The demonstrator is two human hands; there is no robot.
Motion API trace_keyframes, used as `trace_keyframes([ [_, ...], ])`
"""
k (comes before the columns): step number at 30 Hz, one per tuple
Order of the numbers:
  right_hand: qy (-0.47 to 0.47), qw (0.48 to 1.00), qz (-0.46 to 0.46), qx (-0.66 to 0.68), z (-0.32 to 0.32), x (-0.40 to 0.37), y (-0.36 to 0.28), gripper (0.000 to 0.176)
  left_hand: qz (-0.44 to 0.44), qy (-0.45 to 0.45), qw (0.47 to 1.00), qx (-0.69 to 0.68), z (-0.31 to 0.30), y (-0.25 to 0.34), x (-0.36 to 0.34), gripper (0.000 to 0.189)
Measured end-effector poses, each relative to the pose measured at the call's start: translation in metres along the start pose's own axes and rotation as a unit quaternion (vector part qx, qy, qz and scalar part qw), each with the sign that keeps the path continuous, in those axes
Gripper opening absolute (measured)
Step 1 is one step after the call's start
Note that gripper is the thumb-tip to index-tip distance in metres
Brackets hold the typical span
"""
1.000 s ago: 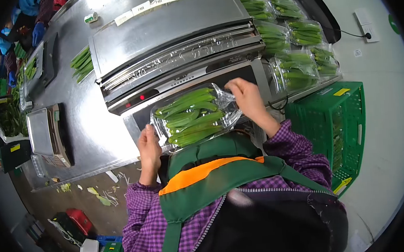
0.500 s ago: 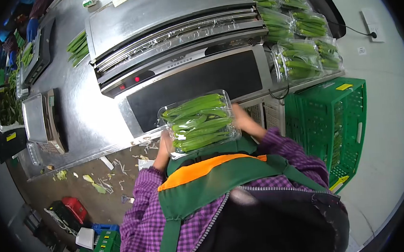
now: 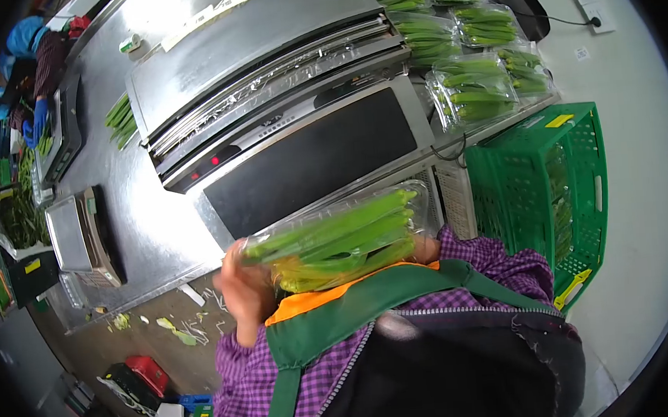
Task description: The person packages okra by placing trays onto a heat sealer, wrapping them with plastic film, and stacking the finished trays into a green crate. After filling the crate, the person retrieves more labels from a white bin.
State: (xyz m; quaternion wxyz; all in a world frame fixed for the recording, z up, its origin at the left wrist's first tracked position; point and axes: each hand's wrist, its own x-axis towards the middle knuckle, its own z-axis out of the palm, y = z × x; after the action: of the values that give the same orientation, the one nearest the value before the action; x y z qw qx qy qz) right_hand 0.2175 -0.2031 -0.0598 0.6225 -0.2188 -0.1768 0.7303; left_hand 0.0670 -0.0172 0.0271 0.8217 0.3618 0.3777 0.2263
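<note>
A clear plastic tray of okra [image 3: 344, 235] is held close against my apron, tilted, with its long green pods lying side by side. My left hand [image 3: 248, 286] grips its left end, slightly blurred by motion. At the lower right end of the tray is my right hand [image 3: 427, 248], closed on the edge, its fingers largely hidden by the tray and sleeve. Just beyond the tray lies the black plate [image 3: 311, 160] of a film wrapping machine [image 3: 266, 120].
Several wrapped okra packs [image 3: 473, 90] sit on the counter at the right, above a green crate [image 3: 534, 187]. Loose okra [image 3: 120, 121] and a scale [image 3: 72, 234] are on the left. A co-worker's blue-gloved hand [image 3: 36, 125] is at the far upper left.
The okra tray has come nearer my chest and tilted, its left end lower than its right. My left hand has shifted left and down around its end. The co-worker's arm shows more.
</note>
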Motion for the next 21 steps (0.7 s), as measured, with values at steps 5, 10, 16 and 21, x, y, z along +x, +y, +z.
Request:
trace_keyframes([
  [5,-0.036,0.967,-0.11,0.225,0.037,0.066,-0.048,0.05,-0.03,-0.107,0.958,0.265,-0.01,-0.009,-0.004,0.029],
  [10,0.036,0.94,-0.143,0.307,0.033,0.043,-0.108,0.053,-0.203,-0.037,0.945,0.253,-0.015,-0.012,0.008,0.04],
  [16,0.413,0.903,-0.102,-0.062,-0.025,-0.018,-0.144,0.036,-0.164,-0.228,0.958,0.055,0.053,-0.021,0.061,0.05],
  [21,0.508,0.803,-0.232,-0.206,-0.065,-0.07,-0.257,0.035,-0.156,-0.314,0.928,0.122,0.092,-0.036,0.074,0.057],
])
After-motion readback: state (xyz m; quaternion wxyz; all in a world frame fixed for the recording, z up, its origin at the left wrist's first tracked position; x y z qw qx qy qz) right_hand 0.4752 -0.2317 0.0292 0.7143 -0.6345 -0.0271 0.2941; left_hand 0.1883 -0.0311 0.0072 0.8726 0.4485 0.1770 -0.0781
